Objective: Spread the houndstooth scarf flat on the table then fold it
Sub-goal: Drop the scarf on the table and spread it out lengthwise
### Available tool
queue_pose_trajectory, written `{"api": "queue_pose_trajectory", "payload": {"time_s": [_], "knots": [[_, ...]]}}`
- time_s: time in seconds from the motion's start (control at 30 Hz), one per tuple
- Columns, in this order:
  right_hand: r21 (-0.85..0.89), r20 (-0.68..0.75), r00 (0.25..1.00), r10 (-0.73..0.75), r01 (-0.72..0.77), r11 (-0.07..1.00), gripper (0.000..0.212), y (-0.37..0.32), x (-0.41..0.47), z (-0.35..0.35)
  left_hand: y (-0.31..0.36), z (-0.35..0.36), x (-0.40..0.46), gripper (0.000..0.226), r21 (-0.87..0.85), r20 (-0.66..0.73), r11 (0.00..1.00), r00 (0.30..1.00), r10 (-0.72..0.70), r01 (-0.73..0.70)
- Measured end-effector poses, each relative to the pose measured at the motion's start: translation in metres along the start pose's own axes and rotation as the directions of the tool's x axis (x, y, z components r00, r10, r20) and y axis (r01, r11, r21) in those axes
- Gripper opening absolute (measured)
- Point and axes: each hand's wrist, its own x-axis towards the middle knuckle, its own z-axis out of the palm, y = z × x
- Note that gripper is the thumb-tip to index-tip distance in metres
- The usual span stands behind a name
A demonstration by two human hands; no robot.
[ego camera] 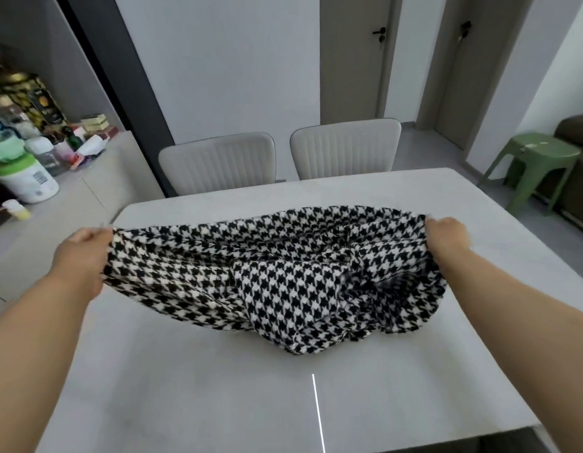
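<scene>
From where I watched, the left hand (84,253) gripped one end of the houndstooth scarf (267,273), its fingers (94,235) curled over the gathered edge, and the right hand (447,235) gripped the opposite end in the same way, fingers closed round the bunched cloth. Between the two sets of fingers the scarf hung stretched as a wide band, its far edge lifted and fairly taut, its near part sagging below the fingers. Below and inward of the right fingers the cloth was rumpled into a loose heap, and the lowest fold rested on the white table (185,387). I could not tell how much of the left part touched the tabletop; it seemed to be held just above it. The scarf was not yet flat: folds and a twisted knot of fabric showed near the right wrist. Beyond the fingers, across the table, stood two pale padded chairs (218,161). Well out past the right fingers stood a green stool (538,158), and out past the left fingers a counter (71,197) carried jars and boxes.
</scene>
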Motion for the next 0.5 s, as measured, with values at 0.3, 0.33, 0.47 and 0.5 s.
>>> {"api": "queue_pose_trajectory", "payload": {"time_s": [0.3, 0.33, 0.47, 0.5], "knots": [[-0.221, 0.281, 0.863, -0.419, 0.483, 0.847, 0.049, -0.011, -0.064, 0.088, -0.052, 0.039, -0.020, 0.017, 0.167, 0.234, 0.975, 0.954, -0.185, 0.148], [-0.224, 0.327, 0.841, -0.430, 0.511, 0.830, 0.053, -0.011, -0.068, 0.097, -0.055, 0.042, -0.023, 0.018, 0.162, 0.256, 0.972, 0.944, -0.207, 0.169], [-0.402, 0.411, 0.875, -0.256, 0.426, 0.810, 0.082, 0.001, -0.069, 0.120, -0.092, 0.049, -0.042, 0.043, 0.095, 0.182, 0.949, 0.932, -0.312, 0.300], [-0.446, 0.421, 0.892, -0.165, 0.362, 0.818, 0.089, 0.008, -0.067, 0.122, -0.112, 0.048, -0.045, 0.051, 0.094, 0.114, 0.921, 0.915, -0.387, 0.378]]}}
